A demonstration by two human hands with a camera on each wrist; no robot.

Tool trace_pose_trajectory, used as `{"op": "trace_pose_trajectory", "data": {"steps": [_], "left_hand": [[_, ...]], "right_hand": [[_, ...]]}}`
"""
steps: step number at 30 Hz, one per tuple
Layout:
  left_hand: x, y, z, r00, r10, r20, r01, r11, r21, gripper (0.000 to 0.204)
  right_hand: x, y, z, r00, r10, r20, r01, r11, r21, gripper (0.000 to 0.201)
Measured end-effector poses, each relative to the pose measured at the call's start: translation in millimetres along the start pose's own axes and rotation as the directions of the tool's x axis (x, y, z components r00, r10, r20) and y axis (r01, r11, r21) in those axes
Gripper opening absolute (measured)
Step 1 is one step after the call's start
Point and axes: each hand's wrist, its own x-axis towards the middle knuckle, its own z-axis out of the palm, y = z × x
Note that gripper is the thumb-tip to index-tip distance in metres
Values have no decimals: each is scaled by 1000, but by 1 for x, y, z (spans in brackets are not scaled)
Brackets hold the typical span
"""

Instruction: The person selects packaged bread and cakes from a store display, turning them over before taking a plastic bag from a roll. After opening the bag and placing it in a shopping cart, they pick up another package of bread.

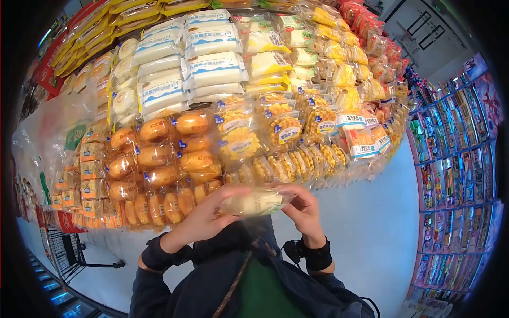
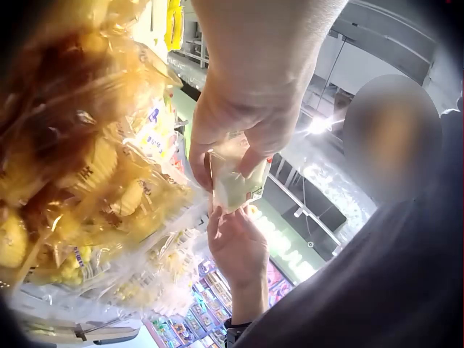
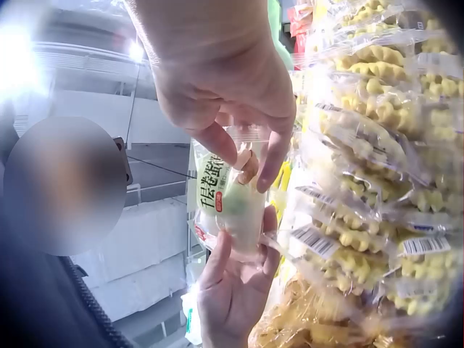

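A wrapped roll cake (image 1: 257,202) in clear plastic is held between both hands, in front of the body at the near edge of the display. My left hand (image 1: 204,214) grips one end of the packet, while my right hand (image 1: 303,209) pinches the other with thumb and fingers. Seen from the right wrist, the wrapper (image 3: 215,185) carries dark green lettering and a small red mark over a pale filling. The left wrist view shows the packet (image 2: 230,177) as pale, with thumb and fingers on both ends.
Right by the hands, wrapped bread rolls (image 1: 159,156) and bagged waffles (image 1: 289,130) fill the display. Behind them lie white packets (image 1: 214,69). A plastic bag (image 1: 50,138) hangs at the left, above a shopping cart (image 1: 63,252). Stocked shelves (image 1: 456,164) stand across the aisle.
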Motion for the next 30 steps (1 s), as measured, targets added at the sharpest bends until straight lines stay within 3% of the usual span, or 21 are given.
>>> {"op": "trace_pose_trajectory", "data": {"steps": [1,2,5,6,7,9,10,14,16,19,20,21,23,24,30], "left_hand": [[3,3,3,999,34,-10,-33,998,58,46],[5,5,8,999,17,-50,-17,1000,4,47],[6,11,20,988,-73,-139,86,992,90,47],[6,11,26,973,-139,-186,144,990,13,48],[7,12,31,971,-119,-206,134,989,60,48],[10,13,40,968,-77,-241,117,981,156,47],[11,11,46,954,-121,-275,139,989,48,46],[34,33,65,975,-22,-222,79,964,253,45],[48,44,76,979,5,-205,73,926,371,43],[65,53,85,980,-62,-187,90,985,144,44],[77,54,87,985,80,-152,-49,978,201,43],[87,60,88,990,-15,-141,30,994,106,43],[108,76,91,975,-202,-88,195,977,-84,43],[122,80,90,979,-178,-97,171,982,-77,43],[181,100,69,982,-41,-187,49,998,40,51]], "right_hand": [[3,-7,-4,999,42,22,-43,999,11,32],[7,-17,-7,996,81,48,-82,996,22,31],[16,-34,-24,967,190,172,-188,982,-30,36],[19,-39,-28,949,233,215,-227,973,-50,38],[20,-42,-35,926,277,255,-268,961,-70,40],[24,-44,-53,889,286,359,-255,958,-131,45],[25,-46,-61,880,268,391,-236,963,-128,45],[35,-69,-85,833,210,511,-85,963,-257,45],[34,-80,-94,854,224,469,-94,954,-285,46],[32,-104,-105,879,248,407,-112,938,-329,44],[36,-112,-109,886,236,398,-109,942,-317,44],[41,-122,-112,895,222,388,-103,947,-305,43],[58,-149,-114,864,395,312,-350,917,-190,42],[66,-159,-116,830,482,282,-466,876,-126,41],[113,-183,-133,950,311,10,-304,936,-180,38]]}}
